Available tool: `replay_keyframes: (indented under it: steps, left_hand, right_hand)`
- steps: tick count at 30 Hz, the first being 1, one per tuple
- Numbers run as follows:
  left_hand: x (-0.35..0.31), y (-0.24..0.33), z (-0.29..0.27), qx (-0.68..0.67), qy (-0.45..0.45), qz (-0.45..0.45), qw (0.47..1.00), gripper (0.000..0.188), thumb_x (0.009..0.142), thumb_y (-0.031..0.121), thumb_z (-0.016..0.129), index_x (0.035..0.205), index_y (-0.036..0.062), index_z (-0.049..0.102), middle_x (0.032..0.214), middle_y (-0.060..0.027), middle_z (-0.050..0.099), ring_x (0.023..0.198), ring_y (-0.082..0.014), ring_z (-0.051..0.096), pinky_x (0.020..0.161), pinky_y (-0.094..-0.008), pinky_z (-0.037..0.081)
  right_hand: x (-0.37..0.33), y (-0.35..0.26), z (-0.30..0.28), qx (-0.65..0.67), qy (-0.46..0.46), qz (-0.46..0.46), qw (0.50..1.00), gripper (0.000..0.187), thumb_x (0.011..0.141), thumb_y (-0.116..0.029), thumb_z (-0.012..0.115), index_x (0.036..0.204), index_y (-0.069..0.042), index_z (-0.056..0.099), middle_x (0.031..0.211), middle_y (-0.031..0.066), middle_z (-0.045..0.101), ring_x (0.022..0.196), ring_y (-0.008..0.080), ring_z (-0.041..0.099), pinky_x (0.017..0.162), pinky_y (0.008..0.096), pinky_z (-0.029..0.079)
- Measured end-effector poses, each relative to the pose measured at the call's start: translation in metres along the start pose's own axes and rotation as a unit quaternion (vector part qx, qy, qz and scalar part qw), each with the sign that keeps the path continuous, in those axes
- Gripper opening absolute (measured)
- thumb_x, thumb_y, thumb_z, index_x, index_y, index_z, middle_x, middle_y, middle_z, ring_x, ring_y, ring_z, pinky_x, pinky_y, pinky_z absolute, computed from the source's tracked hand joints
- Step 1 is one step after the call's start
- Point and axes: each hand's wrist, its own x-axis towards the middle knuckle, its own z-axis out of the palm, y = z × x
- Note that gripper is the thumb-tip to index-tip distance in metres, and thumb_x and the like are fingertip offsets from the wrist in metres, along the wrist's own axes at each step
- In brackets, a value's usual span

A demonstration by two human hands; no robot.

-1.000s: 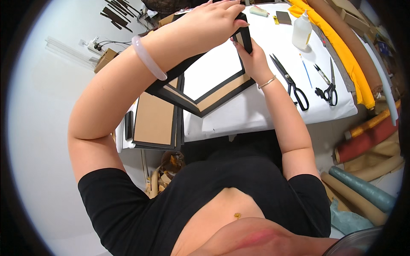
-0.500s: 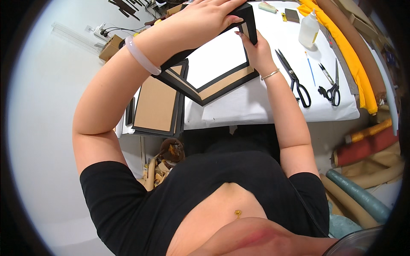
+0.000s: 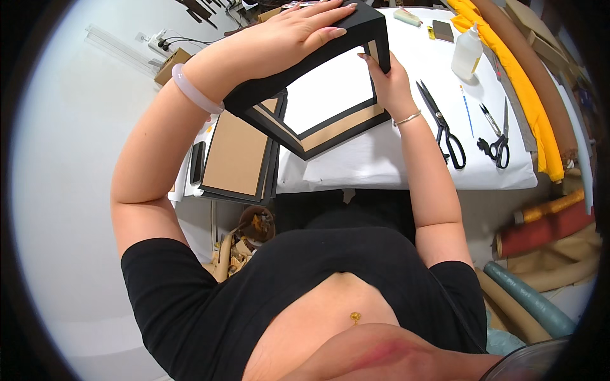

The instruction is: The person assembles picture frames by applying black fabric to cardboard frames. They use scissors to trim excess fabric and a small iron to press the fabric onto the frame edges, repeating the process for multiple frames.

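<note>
A black-covered, open rectangular box frame (image 3: pixel 367 25) with a tan inside wall stands tilted over the white-covered table. My left hand (image 3: pixel 293 37) lies flat on its upper outer side, fingers stretched along the black surface. On the right side of the frame, my right hand (image 3: pixel 394 82) grips the wall, thumb inside and the other fingers hidden behind. White shows through the opening. Beside the frame at the left lies a stack of black-edged tan panels (image 3: pixel 238 152).
Large black shears (image 3: pixel 440 120), a thin blue brush (image 3: pixel 467 111) and smaller scissors (image 3: pixel 499 143) lie to the right. Behind them stands a clear squeeze bottle (image 3: pixel 467 52). Yellow cloth (image 3: pixel 540 130) runs along the right edge. A dark phone-like object (image 3: pixel 197 162) lies left of the panels.
The frame has tipped so more of its black outer side shows. My left hand has shifted slightly left along it, while my right hand keeps its grip.
</note>
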Motion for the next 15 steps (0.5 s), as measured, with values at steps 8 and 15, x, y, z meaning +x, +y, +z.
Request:
replay_keyframes:
  steps: [8, 15]
  left_hand:
    - [0.000, 0.012, 0.016, 0.122, 0.050, 0.034, 0.991, 0.061, 0.110, 0.030, 0.042, 0.154, -0.0110, 0.029, 0.160, -0.0325, 0.032, 0.149, -0.0430, 0.034, 0.123, -0.0458, 0.029]
    - [-0.030, -0.044, 0.030, 0.016, 0.088, 0.024, 0.996, 0.052, 0.113, 0.042, 0.028, 0.159, 0.0201, 0.038, 0.166, -0.0101, 0.032, 0.154, -0.0306, 0.028, 0.129, -0.0454, 0.017]
  right_hand:
    - [0.000, 0.004, -0.002, 0.010, -0.003, -0.013, 1.000, 0.025, 0.106, -0.023, 0.060, 0.116, -0.004, 0.072, 0.074, -0.0035, 0.055, 0.064, 0.0065, 0.044, 0.059, 0.0234, 0.039]
    - [0.003, 0.001, 0.003, 0.008, -0.004, -0.019, 1.000, 0.025, 0.106, -0.022, 0.060, 0.114, -0.001, 0.071, 0.075, -0.0018, 0.056, 0.066, 0.0075, 0.045, 0.061, 0.0234, 0.041]
